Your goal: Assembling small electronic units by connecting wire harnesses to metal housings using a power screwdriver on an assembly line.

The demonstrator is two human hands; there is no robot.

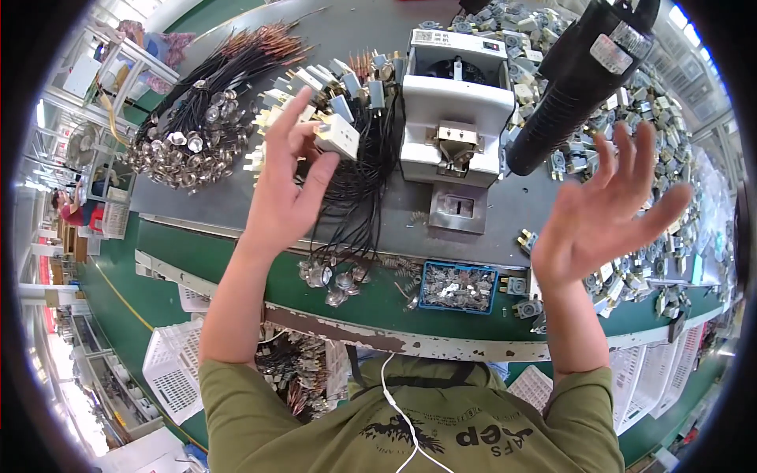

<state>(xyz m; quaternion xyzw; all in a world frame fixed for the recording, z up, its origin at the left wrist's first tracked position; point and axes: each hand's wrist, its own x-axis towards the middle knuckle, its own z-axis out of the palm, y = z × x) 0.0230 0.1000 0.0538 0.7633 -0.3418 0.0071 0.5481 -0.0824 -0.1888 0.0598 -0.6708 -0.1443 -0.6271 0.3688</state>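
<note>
My left hand (285,181) is raised over the left part of the bench, its thumb and fingers closed on a white block-shaped plug housing (341,137). Just beyond it lies a bundle of wired plug parts (339,87) in white and grey, with black cables (371,189) trailing to the near edge. My right hand (591,217) hovers at the right with fingers spread and nothing in it. Beneath and past it spreads a heap of small grey and white plug parts (623,177). Between the hands stands a white bench press machine (457,106) with a metal fixture (456,146).
A black ribbed tube (564,98) slants down right of the machine. A blue tray (457,287) of small metal pieces sits near the front edge. Black cables with round metal ends (189,142) lie at the far left. White crates (175,370) stand below the bench.
</note>
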